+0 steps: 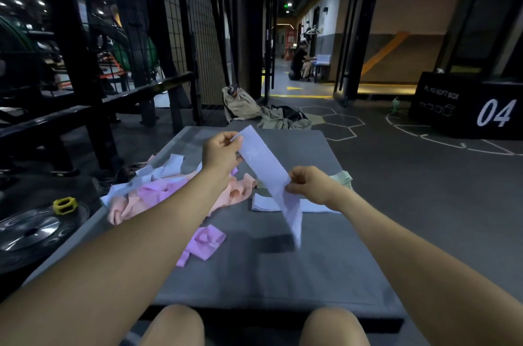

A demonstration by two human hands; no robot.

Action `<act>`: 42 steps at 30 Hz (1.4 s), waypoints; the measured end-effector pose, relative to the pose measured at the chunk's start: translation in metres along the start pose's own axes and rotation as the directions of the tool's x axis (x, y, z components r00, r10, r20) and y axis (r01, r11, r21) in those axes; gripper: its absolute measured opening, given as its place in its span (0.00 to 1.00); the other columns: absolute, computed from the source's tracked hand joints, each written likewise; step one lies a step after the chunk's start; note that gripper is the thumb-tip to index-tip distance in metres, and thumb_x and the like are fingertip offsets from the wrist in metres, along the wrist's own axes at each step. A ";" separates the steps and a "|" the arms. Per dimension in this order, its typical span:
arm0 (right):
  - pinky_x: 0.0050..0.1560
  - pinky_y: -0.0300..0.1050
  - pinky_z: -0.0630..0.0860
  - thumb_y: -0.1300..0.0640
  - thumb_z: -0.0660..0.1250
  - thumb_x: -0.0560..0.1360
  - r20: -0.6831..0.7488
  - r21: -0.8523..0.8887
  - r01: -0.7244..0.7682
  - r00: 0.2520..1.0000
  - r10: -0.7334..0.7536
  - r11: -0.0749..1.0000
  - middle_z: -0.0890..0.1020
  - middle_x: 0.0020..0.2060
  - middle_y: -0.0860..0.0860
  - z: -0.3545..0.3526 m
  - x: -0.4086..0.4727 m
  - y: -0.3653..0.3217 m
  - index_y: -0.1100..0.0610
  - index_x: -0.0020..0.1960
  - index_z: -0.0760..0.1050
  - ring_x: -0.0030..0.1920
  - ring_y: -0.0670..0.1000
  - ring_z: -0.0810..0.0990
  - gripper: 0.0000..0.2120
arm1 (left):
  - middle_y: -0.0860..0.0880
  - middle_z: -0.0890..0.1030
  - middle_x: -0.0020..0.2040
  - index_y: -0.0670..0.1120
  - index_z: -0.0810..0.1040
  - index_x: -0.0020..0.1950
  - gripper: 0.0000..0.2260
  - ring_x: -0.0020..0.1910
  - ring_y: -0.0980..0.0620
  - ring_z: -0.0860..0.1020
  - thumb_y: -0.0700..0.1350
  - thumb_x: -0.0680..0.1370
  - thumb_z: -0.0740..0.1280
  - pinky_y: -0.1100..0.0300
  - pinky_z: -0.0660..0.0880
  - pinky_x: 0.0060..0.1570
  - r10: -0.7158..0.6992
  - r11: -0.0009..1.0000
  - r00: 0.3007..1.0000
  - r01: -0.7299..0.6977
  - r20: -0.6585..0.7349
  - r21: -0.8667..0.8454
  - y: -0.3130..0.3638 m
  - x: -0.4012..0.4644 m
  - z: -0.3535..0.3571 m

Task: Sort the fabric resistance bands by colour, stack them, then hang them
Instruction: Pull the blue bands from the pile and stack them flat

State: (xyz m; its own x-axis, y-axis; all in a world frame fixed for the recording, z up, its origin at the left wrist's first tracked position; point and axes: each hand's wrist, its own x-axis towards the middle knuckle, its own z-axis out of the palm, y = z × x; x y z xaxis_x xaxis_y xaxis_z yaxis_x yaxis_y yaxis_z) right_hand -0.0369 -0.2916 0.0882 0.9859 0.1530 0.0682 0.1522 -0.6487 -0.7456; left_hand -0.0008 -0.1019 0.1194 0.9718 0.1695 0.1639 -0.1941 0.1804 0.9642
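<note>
A pale lavender-blue fabric band is stretched in the air above a grey mat. My left hand pinches its far end and my right hand pinches it lower down, while the loose tail hangs down toward the mat. A flat stack of the same pale blue bands lies on the mat under my right hand. A jumbled pile of peach, pink and pale blue bands sits at the left. A pink-purple band lies alone near the middle. A pale green band peeks out behind my right hand.
A weight plate with a yellow collar lies on the floor at left, beside a black rack. Bags and clothes lie beyond the mat. A black plyo box marked 04 stands at right. A person sits far down the corridor.
</note>
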 end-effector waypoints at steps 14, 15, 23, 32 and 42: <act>0.32 0.39 0.61 0.62 0.69 0.71 0.163 -0.284 -0.150 0.966 0.202 0.947 0.67 0.28 0.46 -0.015 -0.005 0.079 0.53 0.30 0.66 0.31 0.47 0.64 0.16 | 0.48 0.71 0.36 0.47 0.70 0.45 0.05 0.27 0.56 0.71 0.40 0.80 0.61 0.70 0.70 0.19 -0.256 0.965 0.935 0.232 -0.243 -0.123 -0.061 0.013 0.002; 0.33 0.40 0.62 0.62 0.69 0.71 0.142 -0.287 -0.164 0.967 0.211 0.944 0.68 0.28 0.46 -0.018 -0.006 0.088 0.52 0.30 0.67 0.33 0.48 0.65 0.15 | 0.49 0.71 0.35 0.46 0.70 0.47 0.04 0.25 0.57 0.71 0.39 0.81 0.60 0.71 0.69 0.17 -0.261 0.963 0.935 0.233 -0.239 -0.139 -0.063 0.013 0.004; 0.40 0.42 0.69 0.62 0.64 0.73 -0.070 -0.233 -0.269 0.963 0.259 0.935 0.77 0.39 0.53 -0.027 0.006 0.136 0.62 0.44 0.77 0.41 0.52 0.73 0.05 | 0.41 0.80 0.49 0.46 0.75 0.45 0.06 0.43 0.40 0.81 0.37 0.78 0.61 0.45 0.81 0.39 -0.346 0.936 0.901 0.313 -0.262 -0.159 -0.114 0.038 0.010; 0.41 0.43 0.71 0.62 0.62 0.74 -0.276 -0.098 -0.446 0.871 0.406 0.890 0.77 0.40 0.55 -0.048 0.028 0.179 0.58 0.40 0.75 0.43 0.55 0.74 0.05 | 0.40 0.82 0.50 0.43 0.78 0.50 0.09 0.49 0.38 0.81 0.37 0.77 0.59 0.42 0.79 0.48 -0.339 0.939 0.890 0.342 -0.305 -0.045 -0.145 0.059 0.018; 0.38 0.41 0.71 0.61 0.66 0.72 -0.252 -0.182 -0.412 0.897 0.363 0.893 0.80 0.36 0.57 -0.024 0.038 0.184 0.64 0.42 0.79 0.38 0.51 0.75 0.06 | 0.44 0.77 0.40 0.46 0.74 0.37 0.11 0.45 0.44 0.76 0.34 0.74 0.58 0.47 0.75 0.55 -0.298 0.923 0.921 0.345 -0.252 0.172 -0.166 0.063 0.023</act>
State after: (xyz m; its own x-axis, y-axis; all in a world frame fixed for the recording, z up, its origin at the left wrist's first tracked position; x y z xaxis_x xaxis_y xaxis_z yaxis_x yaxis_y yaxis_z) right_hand 0.0306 -0.4229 -0.0308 0.9574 -0.2858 -0.0421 -0.2575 -0.7781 -0.5729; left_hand 0.0960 -0.1436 -0.0253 0.9190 0.3462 -0.1886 0.1795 0.0585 0.9820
